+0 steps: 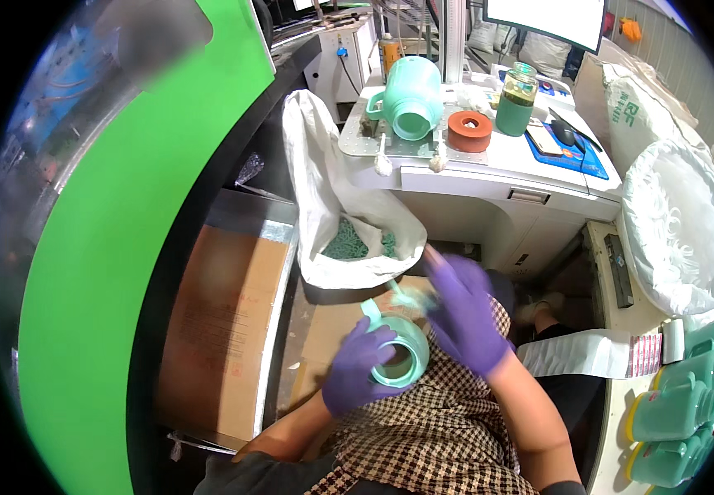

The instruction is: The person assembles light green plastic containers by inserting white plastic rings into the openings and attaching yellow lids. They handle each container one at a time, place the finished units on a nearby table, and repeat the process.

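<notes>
Smooth, hollow mint-green plastic jug (412, 337) over a checked fabric apron (431, 421)
The purple-gloved left hand (360, 370) grasps its rounded side; whether the blurred, purple-gloved right hand (466, 318) grips anything, I cannot tell.

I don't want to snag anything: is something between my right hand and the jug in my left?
Nothing visible stands between your right hand and the mint-green jug in your left hand. A blurred mint-green scrap shows by the right hand, beyond the jug; whether it's held, I can't tell.
</notes>
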Action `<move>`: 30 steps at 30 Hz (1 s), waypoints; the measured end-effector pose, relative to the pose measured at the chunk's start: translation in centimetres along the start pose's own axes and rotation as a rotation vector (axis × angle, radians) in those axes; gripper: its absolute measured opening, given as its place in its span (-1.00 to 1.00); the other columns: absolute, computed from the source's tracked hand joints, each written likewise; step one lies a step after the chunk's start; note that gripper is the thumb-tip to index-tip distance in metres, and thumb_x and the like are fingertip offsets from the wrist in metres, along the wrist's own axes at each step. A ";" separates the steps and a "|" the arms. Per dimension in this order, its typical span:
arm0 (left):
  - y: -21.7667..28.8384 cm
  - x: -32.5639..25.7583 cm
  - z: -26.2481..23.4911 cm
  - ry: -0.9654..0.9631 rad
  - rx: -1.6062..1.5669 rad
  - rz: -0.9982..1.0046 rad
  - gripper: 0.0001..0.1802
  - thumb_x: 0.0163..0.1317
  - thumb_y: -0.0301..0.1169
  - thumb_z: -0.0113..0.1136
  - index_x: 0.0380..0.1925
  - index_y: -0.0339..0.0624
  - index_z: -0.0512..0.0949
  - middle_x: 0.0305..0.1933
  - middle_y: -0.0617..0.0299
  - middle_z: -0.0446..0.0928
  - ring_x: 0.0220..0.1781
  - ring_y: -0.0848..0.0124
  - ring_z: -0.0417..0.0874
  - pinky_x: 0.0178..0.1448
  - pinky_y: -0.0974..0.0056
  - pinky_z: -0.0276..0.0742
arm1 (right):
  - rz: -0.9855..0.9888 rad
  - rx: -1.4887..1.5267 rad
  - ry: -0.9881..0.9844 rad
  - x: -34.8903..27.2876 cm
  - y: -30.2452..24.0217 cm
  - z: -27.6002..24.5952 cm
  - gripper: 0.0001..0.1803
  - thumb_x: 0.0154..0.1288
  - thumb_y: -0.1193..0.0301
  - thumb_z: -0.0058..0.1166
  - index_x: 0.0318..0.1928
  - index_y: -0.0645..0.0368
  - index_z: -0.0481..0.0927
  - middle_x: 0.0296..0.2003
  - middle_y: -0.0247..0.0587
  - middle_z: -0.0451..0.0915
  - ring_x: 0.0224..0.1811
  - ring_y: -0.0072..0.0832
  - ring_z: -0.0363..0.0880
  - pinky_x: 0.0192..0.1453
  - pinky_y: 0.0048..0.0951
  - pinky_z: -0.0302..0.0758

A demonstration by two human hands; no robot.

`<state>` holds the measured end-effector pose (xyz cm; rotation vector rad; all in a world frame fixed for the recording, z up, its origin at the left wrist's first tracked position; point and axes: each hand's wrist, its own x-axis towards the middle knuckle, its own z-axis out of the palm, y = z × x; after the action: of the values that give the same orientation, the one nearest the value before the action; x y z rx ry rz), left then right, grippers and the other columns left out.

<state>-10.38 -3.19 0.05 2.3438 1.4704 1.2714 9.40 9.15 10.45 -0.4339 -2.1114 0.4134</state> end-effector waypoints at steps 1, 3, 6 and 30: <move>0.3 0.6 -0.2 -0.022 -0.050 0.069 -0.29 -0.18 -0.18 0.73 -0.02 -0.04 0.54 0.15 -0.06 0.61 0.19 -0.06 0.65 0.45 -0.29 0.36 | 0.111 -0.051 -0.082 0.0 3.6 3.6 -0.05 0.10 0.58 0.15 0.55 0.24 0.13 0.24 0.29 0.33 0.16 0.11 0.47 0.21 0.04 0.47; 0.2 1.1 -0.2 0.025 -0.044 0.114 -0.46 -0.24 -0.18 0.75 -0.31 0.00 0.58 0.10 -0.04 0.64 0.14 -0.07 0.67 0.43 -0.28 0.38 | 0.209 0.005 -0.162 -2.0 8.6 7.8 0.04 0.03 0.55 0.12 0.60 0.11 0.05 0.43 0.48 0.08 0.47 0.38 0.13 0.50 0.15 0.26; -0.6 0.1 0.1 0.021 -0.013 0.010 -0.58 -0.31 -0.18 0.75 -0.56 -0.03 0.64 0.07 -0.04 0.67 0.11 -0.09 0.69 0.45 -0.21 0.39 | 0.198 -0.005 -0.072 -1.9 6.9 6.8 -0.08 0.14 0.53 0.19 0.55 0.09 0.20 0.48 0.37 0.04 0.53 0.27 0.09 0.57 -0.01 0.18; 0.2 4.2 2.0 0.025 0.080 0.107 -0.61 -0.20 -0.21 0.64 -0.55 -0.07 0.55 -0.04 -0.06 0.68 -0.03 0.01 0.72 0.29 -0.21 0.52 | 0.897 -1.276 -0.129 -8.8 18.6 -39.8 -0.66 0.19 0.12 0.29 -0.24 0.15 0.80 -0.17 0.17 0.68 -0.08 0.04 0.68 0.11 -0.05 0.57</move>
<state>-8.09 0.68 1.34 2.4973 1.4476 1.2942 50.18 26.55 16.78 -2.1322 -1.9428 -0.5268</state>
